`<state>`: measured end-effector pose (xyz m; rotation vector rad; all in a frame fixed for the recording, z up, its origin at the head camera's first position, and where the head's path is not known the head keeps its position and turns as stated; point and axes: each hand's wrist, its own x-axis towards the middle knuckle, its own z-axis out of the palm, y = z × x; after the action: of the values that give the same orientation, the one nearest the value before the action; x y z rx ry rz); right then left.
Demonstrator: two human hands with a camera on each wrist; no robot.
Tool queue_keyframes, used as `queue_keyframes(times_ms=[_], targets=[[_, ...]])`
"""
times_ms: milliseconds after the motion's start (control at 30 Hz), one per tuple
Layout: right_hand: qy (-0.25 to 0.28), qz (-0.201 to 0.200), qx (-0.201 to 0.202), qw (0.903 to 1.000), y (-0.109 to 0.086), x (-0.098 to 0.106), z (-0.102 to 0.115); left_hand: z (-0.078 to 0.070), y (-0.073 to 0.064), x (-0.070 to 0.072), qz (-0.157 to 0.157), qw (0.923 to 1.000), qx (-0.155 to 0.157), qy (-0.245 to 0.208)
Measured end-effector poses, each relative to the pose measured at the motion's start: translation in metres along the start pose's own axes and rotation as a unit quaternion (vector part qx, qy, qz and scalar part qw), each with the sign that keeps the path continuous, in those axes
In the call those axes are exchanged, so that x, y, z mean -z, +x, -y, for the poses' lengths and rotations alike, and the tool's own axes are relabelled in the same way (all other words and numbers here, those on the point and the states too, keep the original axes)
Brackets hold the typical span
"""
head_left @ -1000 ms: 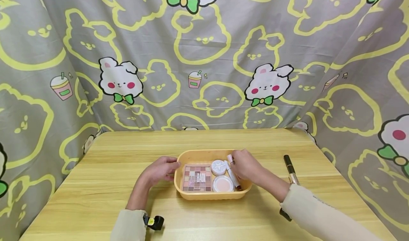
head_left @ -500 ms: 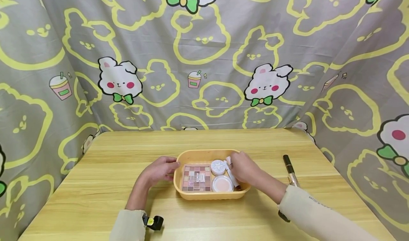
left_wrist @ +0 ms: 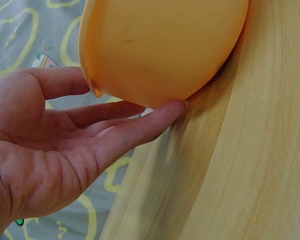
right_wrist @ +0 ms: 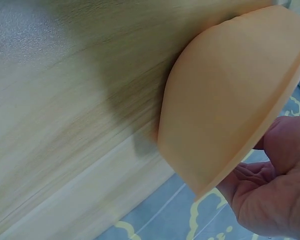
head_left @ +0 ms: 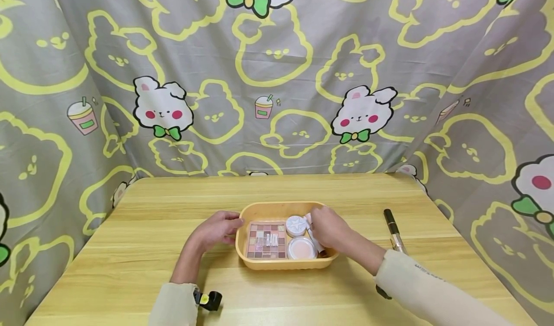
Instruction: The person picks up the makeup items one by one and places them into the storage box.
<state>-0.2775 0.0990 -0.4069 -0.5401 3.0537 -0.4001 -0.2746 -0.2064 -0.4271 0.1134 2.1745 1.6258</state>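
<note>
A yellow plastic basket (head_left: pixel 285 265) sits mid-table. In it lie an eyeshadow palette (head_left: pixel 267 241), a round white case with a star (head_left: pixel 296 226), a round compact (head_left: pixel 301 249) and a slim white tube (head_left: pixel 317 244). My left hand (head_left: pixel 219 230) touches the basket's left end, fingers nearly straight against its rim and outer wall. At the right end, my right hand (head_left: pixel 330 227) reaches over the rim with curled fingers. It pinches a slim cosmetic tube, whose pale pink end (head_left: pixel 308 217) pokes out; the rest is hidden by the hand.
A makeup tube with a black cap (head_left: pixel 391 221) lies on the wooden table (head_left: pixel 195 194) to the right, partly behind the right forearm. A grey curtain with cartoon rabbits (head_left: pixel 277 124) hangs round the back and sides.
My right hand has moved slightly left and lower into the basket's right end, and the pink end of the tube has moved left with it. The left hand has stayed put.
</note>
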Motion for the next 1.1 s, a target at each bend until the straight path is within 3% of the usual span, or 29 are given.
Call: queue_keyframes(times_ms=[1100], targets=[[-0.033, 0.011, -0.008, 0.9994, 0.0089, -0.0043, -0.0025, 0.0013, 0.0012, 0.0004, 0.005, 1.0, -0.006, 0.003]])
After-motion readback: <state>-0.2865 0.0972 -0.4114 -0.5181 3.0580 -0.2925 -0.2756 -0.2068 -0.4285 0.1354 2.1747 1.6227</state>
